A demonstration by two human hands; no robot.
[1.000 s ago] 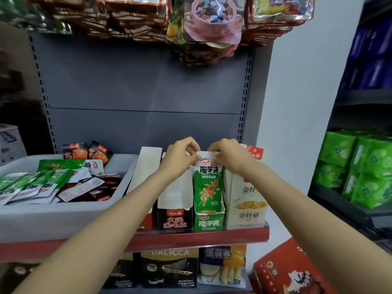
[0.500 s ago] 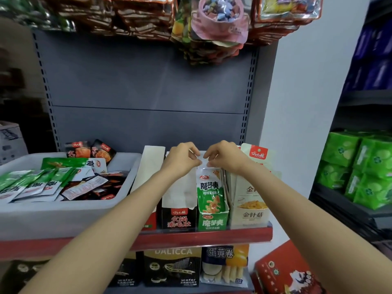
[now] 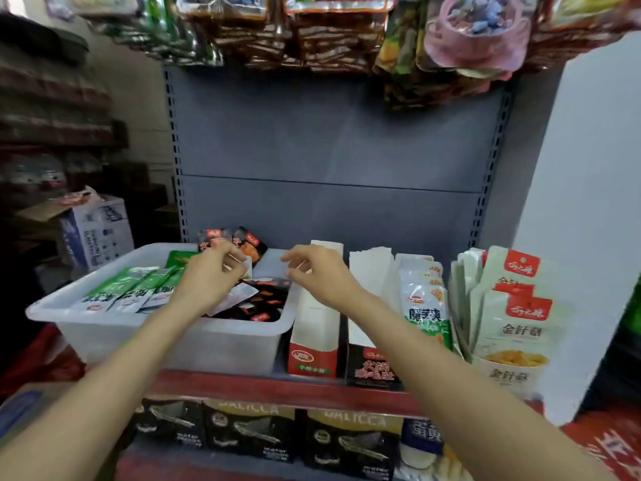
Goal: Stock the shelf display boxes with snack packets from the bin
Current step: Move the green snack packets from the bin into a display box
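Observation:
A translucent white bin stands on the shelf at the left, holding green snack packets and dark red-black packets. My left hand hovers over the bin's middle with loosely curled fingers, and I see nothing in it. My right hand hangs above the bin's right rim and the red-and-white display box, fingers relaxed and empty. Right of that stand a black display box, a box of upright green-and-white packets, and a white box of mushroom packets.
The red shelf edge runs in front of the boxes. Bagged snacks hang overhead. Dark wafer boxes fill the shelf below. A white wall panel closes the right side, and a cardboard carton sits at the far left.
Both hands have left the green packet box and moved left toward the bin. The view has swung left with them.

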